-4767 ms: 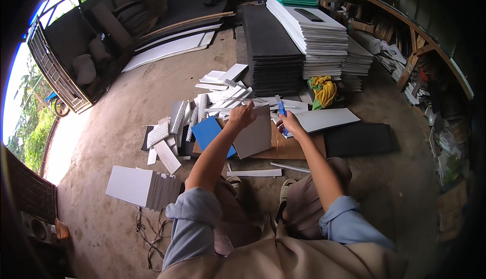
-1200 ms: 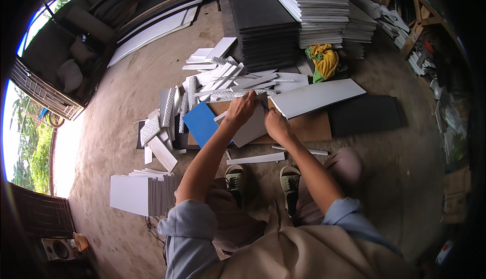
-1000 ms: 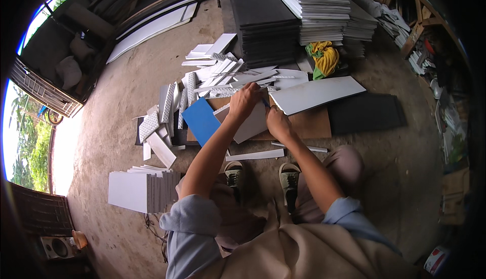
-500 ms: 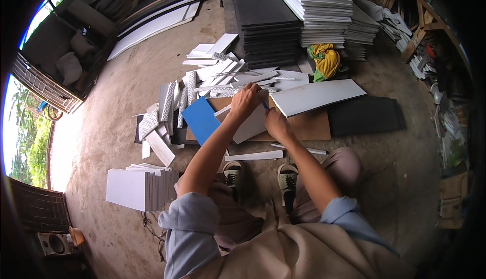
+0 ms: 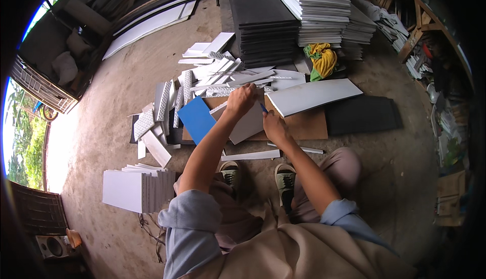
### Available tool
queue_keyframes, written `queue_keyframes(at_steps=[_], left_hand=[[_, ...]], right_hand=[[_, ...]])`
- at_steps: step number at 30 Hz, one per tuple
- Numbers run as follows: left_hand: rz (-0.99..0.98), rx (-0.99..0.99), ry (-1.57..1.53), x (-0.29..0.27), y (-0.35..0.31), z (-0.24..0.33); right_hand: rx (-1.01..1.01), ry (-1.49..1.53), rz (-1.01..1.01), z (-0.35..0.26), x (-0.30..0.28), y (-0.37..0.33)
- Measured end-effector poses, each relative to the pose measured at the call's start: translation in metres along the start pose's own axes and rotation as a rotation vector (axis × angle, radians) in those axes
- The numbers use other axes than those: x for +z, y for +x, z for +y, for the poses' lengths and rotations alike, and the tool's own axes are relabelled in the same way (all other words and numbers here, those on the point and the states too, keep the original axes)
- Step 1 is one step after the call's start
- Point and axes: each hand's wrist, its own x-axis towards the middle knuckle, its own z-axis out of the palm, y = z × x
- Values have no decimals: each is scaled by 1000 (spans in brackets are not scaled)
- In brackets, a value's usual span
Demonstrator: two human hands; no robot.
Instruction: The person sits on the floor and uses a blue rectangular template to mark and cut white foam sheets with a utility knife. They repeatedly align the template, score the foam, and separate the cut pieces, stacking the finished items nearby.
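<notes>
My left hand (image 5: 243, 98) is closed at the far edge of a pale board (image 5: 248, 124), its fingers bent down against it. A small greyish piece (image 5: 260, 95) shows just beside those fingers. My right hand (image 5: 275, 126) is wrapped round a slim blue tool (image 5: 264, 108), which looks like a utility knife; its tip points toward the left hand, near the board's right edge, and any blade is too small to make out. The pale board lies tilted over a brown sheet (image 5: 304, 124), next to a blue panel (image 5: 197, 119).
A long white board (image 5: 316, 97) and a dark sheet (image 5: 362, 114) lie to the right. Beyond are white offcuts (image 5: 217, 71), black sheets (image 5: 263, 41), stacked white sheets (image 5: 324, 21) and a yellow-green cloth (image 5: 322, 62). Cut white boards (image 5: 124, 190) stand near left; a white strip (image 5: 250, 155) lies by my shoes.
The whole view has shifted slightly, so the scene sits a little farther left. Both hands keep nearly the same place and grip at the pale board.
</notes>
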Motion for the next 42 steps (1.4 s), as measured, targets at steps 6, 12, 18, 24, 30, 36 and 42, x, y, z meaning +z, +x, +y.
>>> queue_keyframes(at_steps=[6, 12, 18, 24, 30, 36, 42], left_hand=[[-28, 30, 43, -10, 11, 7], [28, -44, -146, -3, 16, 9], [165, 12, -297, -7, 16, 1], [94, 47, -196, 6, 16, -1], [73, 129, -186, 16, 18, 2], [3, 39, -54, 4, 14, 13], [-86, -69, 75, 2, 10, 3]], right_hand=[[-33, 36, 74, 7, 2, 7], [-74, -57, 85, 9, 3, 4], [-135, -81, 97, -3, -16, 8], [-126, -94, 7, -9, -24, 17], [-145, -138, 6, 20, 11, 32], [-43, -47, -62, 14, 16, 29], [-27, -116, -109, 0, 12, 20]])
